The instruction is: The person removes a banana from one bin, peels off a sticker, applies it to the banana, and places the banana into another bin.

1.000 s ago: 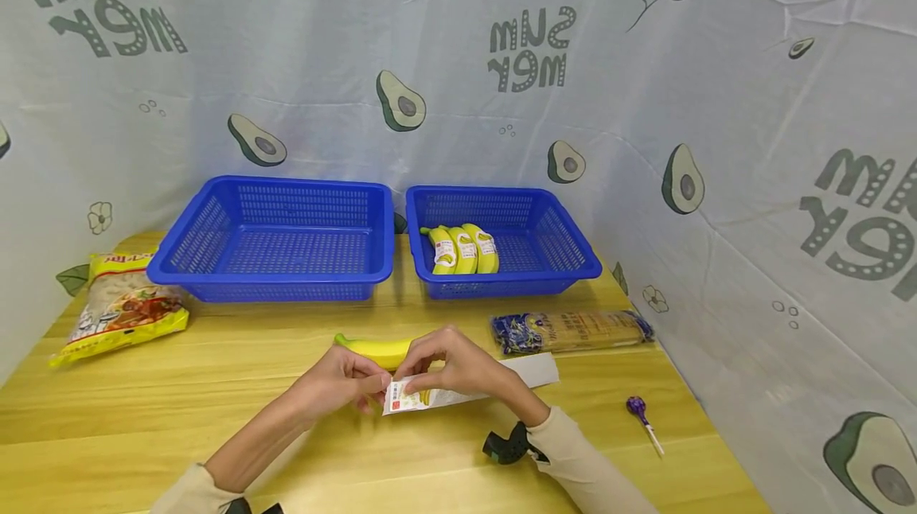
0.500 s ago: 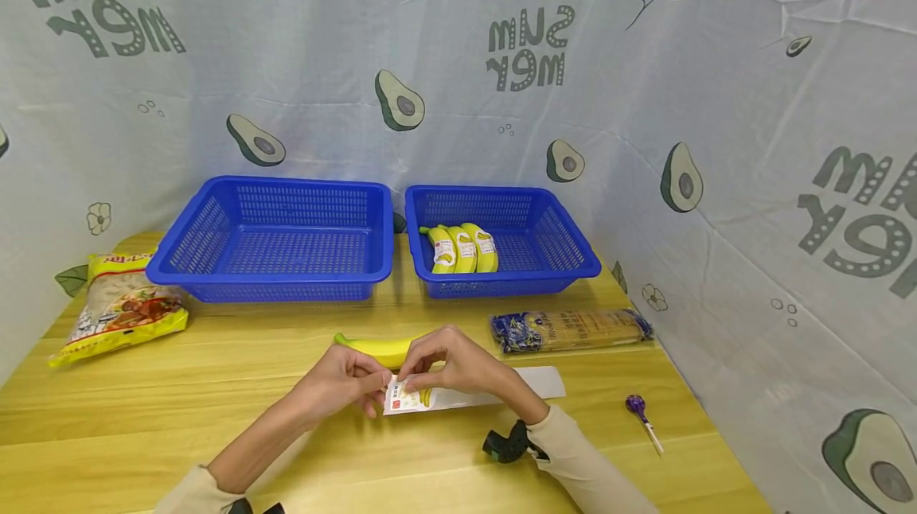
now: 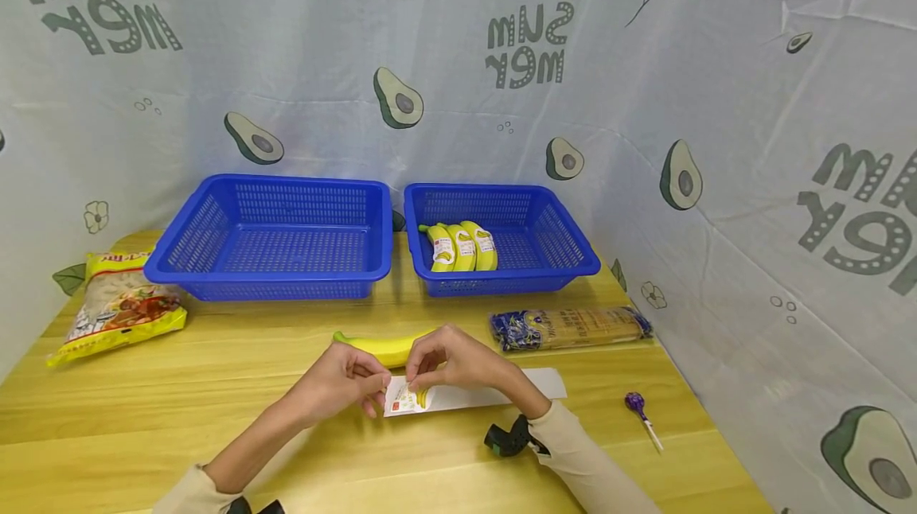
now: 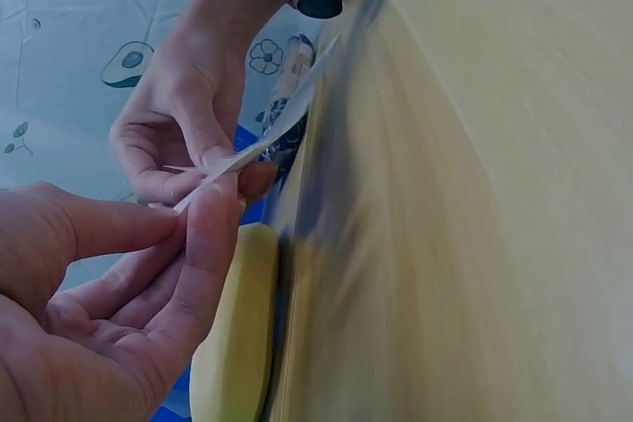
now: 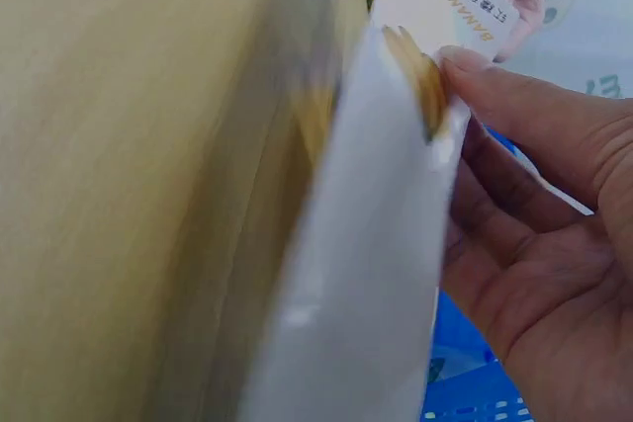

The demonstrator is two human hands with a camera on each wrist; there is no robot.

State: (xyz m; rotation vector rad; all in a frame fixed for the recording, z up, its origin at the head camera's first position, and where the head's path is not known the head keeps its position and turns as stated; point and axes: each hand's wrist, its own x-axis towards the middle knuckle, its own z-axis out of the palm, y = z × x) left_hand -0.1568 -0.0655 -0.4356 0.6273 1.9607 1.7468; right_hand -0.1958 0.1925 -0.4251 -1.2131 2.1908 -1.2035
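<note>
My left hand (image 3: 344,380) pinches the left end of a white strip of label paper (image 3: 462,398) between thumb and fingers. At the strip's upper edge, my right hand (image 3: 458,359) pinches a printed banana sticker (image 5: 431,9), thumb at its side. A thin white edge shows by the right fingers in the left wrist view; how far the sticker has lifted off the strip, I cannot tell. Just behind both hands a yellow banana (image 3: 383,350) lies on the wooden table, its right end hidden by the right hand. The strip's right part passes behind the right wrist.
Behind stand two blue baskets: a bare left one (image 3: 268,279) and a right one (image 3: 501,285) holding several labelled bananas (image 3: 464,247). A yellow food bag (image 3: 122,299) lies left, a noodle pack (image 3: 573,329) and a purple lollipop (image 3: 636,403) right.
The right fingers have shifted slightly rightward along the sticker, showing more of its print. The strip's right end has dipped a little toward the table. The left hand stays in place.
</note>
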